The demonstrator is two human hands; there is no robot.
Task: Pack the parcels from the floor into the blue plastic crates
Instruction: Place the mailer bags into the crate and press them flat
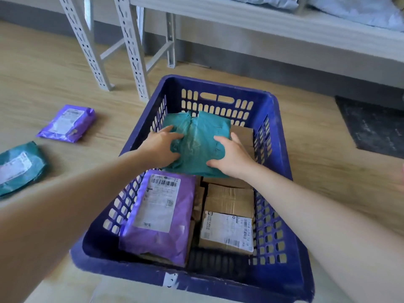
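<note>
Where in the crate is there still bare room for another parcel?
Only the near strip of the crate floor, between the labelled box and the near wall. Elsewhere it's crowded: purple bag, boxes, teal bag under both hands.

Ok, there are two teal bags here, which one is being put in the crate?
The teal bag held by both hands at the crate's far end. The other teal bag lies untouched on the floor, far left.

Blue slotted crate (282, 136), teal parcel (196, 141), purple white-labelled parcel (161, 217), brown boxes (229, 200), pale wood-grain floor (43, 73)
</note>
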